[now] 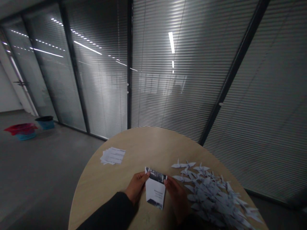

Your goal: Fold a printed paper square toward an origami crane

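Between my two hands is a sheet of printed paper (155,191), white with dark picture bands at its top and bottom and a few lines of text. My left hand (137,187) pinches its upper left edge, thumb on the front. On the opposite side, my right hand (177,196) grips the upper right edge, also with the thumb in front. The fingers behind the paper are hidden. A large heap of folded paper cranes (213,195) lies just right of my right hand. Farther off to the left rests a loose stack of printed paper sheets (114,156).
Everything lies on a round wooden table (153,137). Behind it runs a glass partition with blinds (172,105) and dark frames. On the floor at left stand a blue bin with a red liner (24,131) and another with a black liner (45,122).
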Motion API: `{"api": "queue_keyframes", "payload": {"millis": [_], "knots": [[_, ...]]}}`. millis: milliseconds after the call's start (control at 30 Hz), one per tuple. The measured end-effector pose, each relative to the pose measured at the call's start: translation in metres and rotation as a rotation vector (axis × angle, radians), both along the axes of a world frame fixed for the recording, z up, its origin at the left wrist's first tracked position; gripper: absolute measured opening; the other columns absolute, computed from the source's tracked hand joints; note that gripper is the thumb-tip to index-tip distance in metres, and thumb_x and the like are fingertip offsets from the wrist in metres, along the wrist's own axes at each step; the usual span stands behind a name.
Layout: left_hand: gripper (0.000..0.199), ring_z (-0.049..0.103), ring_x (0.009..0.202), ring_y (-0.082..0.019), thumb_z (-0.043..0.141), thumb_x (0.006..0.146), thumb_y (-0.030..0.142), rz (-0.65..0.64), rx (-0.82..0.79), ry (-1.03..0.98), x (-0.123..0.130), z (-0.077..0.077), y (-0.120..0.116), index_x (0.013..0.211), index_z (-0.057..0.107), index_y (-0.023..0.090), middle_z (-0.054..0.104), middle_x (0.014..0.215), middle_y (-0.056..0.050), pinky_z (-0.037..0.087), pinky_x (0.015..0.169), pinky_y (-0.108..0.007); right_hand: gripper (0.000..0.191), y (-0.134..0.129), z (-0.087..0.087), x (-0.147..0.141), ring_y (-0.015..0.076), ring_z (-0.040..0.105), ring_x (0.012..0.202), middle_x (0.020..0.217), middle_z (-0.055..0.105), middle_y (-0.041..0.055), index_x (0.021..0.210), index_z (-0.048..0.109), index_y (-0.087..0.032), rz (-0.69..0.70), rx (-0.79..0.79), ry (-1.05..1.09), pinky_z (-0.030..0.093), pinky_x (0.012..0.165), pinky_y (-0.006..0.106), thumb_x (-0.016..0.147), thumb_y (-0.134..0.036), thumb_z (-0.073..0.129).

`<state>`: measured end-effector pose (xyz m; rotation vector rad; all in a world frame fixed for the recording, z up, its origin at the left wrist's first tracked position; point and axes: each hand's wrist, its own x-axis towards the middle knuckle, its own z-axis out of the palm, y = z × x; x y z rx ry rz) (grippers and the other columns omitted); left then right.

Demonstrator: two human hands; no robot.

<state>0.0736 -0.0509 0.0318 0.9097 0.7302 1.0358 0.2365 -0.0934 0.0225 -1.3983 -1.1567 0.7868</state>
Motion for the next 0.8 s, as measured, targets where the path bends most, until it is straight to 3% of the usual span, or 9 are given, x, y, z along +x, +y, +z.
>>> {"api": "queue_keyframes", "payload": {"millis": [233, 467, 567, 700, 800], "knots": [[0.051, 0.051, 0.048, -0.011, 0.077, 0.057, 0.058, -0.019, -0.002, 0.020, 0.001, -0.003, -0.002, 0.063, 0.070, 0.008, 0.062, 0.050, -0.003, 0.035, 0.050, -0.022, 0.058, 0.004, -0.012, 0.004, 0.0291, 0.069, 0.092, 0.096, 0.075, 0.0102, 0.090, 0.075, -0.019, -0.103, -0.036, -0.074, 0.058, 0.074, 0.034, 0.066, -0.068, 0.057], [0.048, 0.043, 0.041, -0.007, 0.079, 0.056, 0.054, -0.002, -0.069, -0.002, 0.000, -0.002, -0.002, 0.058, 0.066, 0.008, 0.055, 0.045, 0.000, 0.028, 0.044, -0.021, 0.055, -0.002, -0.012, 0.002, 0.0271, 0.067, 0.100, 0.106, 0.073, 0.0057, 0.102, 0.074, -0.023, -0.044, -0.041, -0.225, 0.058, 0.079, 0.031, 0.077, -0.065, 0.049], [0.045, 0.050, 0.044, -0.010, 0.079, 0.059, 0.051, 0.014, -0.110, -0.014, -0.003, -0.004, 0.000, 0.059, 0.065, 0.009, 0.059, 0.049, -0.003, 0.034, 0.046, -0.022, 0.047, -0.003, -0.023, 0.003, 0.0248, 0.068, 0.098, 0.107, 0.072, 0.0038, 0.108, 0.071, -0.025, 0.005, 0.098, -0.410, 0.055, 0.089, 0.033, 0.087, -0.056, 0.043], [0.042, 0.051, 0.042, -0.011, 0.078, 0.062, 0.048, 0.025, -0.144, -0.019, -0.007, -0.007, 0.004, 0.057, 0.063, 0.009, 0.059, 0.048, -0.002, 0.036, 0.045, -0.023, 0.040, 0.001, -0.042, 0.008, 0.0213, 0.064, 0.108, 0.117, 0.068, 0.0028, 0.115, 0.067, -0.024, 0.111, 0.515, -0.755, 0.054, 0.093, 0.032, 0.096, -0.039, 0.035], [0.041, 0.050, 0.040, -0.010, 0.078, 0.063, 0.046, 0.031, -0.159, -0.028, -0.009, -0.007, 0.006, 0.056, 0.062, 0.010, 0.058, 0.046, -0.002, 0.036, 0.043, -0.022, 0.037, 0.004, -0.043, 0.010, 0.0184, 0.061, 0.112, 0.123, 0.065, 0.0037, 0.125, 0.059, -0.023, 0.133, 0.713, -0.909, 0.053, 0.094, 0.031, 0.097, -0.024, 0.035]]}}
